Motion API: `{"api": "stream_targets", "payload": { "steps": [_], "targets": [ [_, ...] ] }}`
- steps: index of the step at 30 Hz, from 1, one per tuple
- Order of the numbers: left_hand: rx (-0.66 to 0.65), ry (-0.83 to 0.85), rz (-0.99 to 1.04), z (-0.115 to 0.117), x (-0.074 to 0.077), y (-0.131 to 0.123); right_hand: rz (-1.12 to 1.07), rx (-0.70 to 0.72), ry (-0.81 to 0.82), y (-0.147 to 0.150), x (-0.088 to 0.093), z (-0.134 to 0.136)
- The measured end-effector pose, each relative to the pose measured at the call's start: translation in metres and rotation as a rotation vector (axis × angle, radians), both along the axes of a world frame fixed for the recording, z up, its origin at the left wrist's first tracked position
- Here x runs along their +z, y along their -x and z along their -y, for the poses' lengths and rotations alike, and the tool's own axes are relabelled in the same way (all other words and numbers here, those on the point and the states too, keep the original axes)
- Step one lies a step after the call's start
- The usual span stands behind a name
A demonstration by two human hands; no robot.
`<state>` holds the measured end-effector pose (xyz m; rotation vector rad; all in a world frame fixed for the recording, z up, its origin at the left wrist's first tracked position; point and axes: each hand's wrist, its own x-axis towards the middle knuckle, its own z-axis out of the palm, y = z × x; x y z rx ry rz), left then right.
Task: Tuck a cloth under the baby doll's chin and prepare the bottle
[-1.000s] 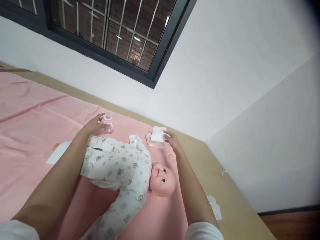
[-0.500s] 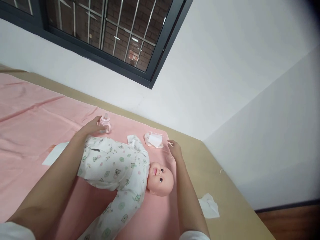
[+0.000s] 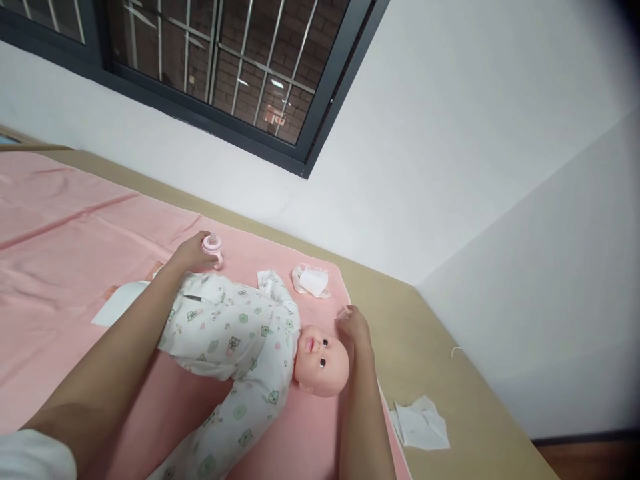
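Observation:
My left hand point(image 3: 194, 251) is closed around a small pink baby bottle point(image 3: 213, 247) with a clear nipple on top and a side handle. The bottle is above the doll's clothed body. My right hand point(image 3: 356, 325) has its fingers closed on a small clear cap point(image 3: 343, 314) at the pink blanket's edge, just above the doll's head. A bald baby doll point(image 3: 323, 363) lies on its back, dressed in a white patterned outfit point(image 3: 235, 327). One long sleeve stretches toward me; my left forearm covers part of the doll's lower end.
The pink blanket point(image 3: 55, 267) covers most of the tan surface point(image 3: 415, 333). A crumpled white tissue packet point(image 3: 311, 281) lies near the blanket's far corner, and a white tissue point(image 3: 423, 425) at the right. White cloth point(image 3: 117, 303) shows beside my left forearm. Behind stands a wall with a barred window point(image 3: 225, 67).
My right hand has come down toward the doll's head and closed on the clear cap. The bottle in my left hand has tipped slightly toward me. The view has shifted a little.

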<state>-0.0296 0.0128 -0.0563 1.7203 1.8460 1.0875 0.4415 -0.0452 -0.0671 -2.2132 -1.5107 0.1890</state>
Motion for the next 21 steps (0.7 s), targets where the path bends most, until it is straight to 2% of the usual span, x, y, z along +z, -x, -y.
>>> {"api": "stream_targets", "payload": {
  "steps": [4,8,12,15,18,21],
  "targets": [
    [0.016,-0.032,-0.021,0.006,0.011,-0.004,-0.102,-0.02,0.009,0.005,0.019,0.005],
    [-0.051,-0.088,0.072,0.022,0.039,-0.018,-0.288,0.021,-0.129,0.018,0.046,0.015],
    [-0.248,-0.084,0.085,0.053,0.078,-0.045,-0.52,0.271,-0.313,0.045,0.078,0.033],
    [-0.403,-0.099,0.028,0.08,0.101,-0.071,-0.708,0.431,-0.39,0.078,0.1,0.054],
    [-0.539,-0.06,-0.01,0.104,0.111,-0.095,-0.795,0.488,-0.492,0.113,0.112,0.075],
    [-0.632,0.008,-0.051,0.12,0.112,-0.114,-0.859,0.54,-0.579,0.138,0.116,0.088]
  ]
}}
